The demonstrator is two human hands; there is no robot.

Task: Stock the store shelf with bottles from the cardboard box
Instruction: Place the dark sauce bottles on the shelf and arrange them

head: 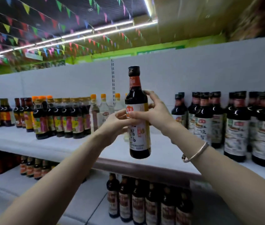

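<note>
A dark sauce bottle (pixel 138 138) with a black cap and a white and orange label is upright in the air in front of the upper shelf (pixel 60 146). My left hand (pixel 114 127) grips its middle from the left. My right hand (pixel 154 114), with a silver bracelet on the wrist, holds the bottle's upper body from the right, fingers curled round it. Both hands overlap at the label. The cardboard box is not in view.
Rows of dark bottles (pixel 60 117) stand on the upper shelf at the left, clear bottles with orange caps (pixel 104 106) behind the middle, larger dark bottles (pixel 235 125) at the right. A bare stretch of shelf lies below my hands. More bottles (pixel 146 202) fill the lower shelf.
</note>
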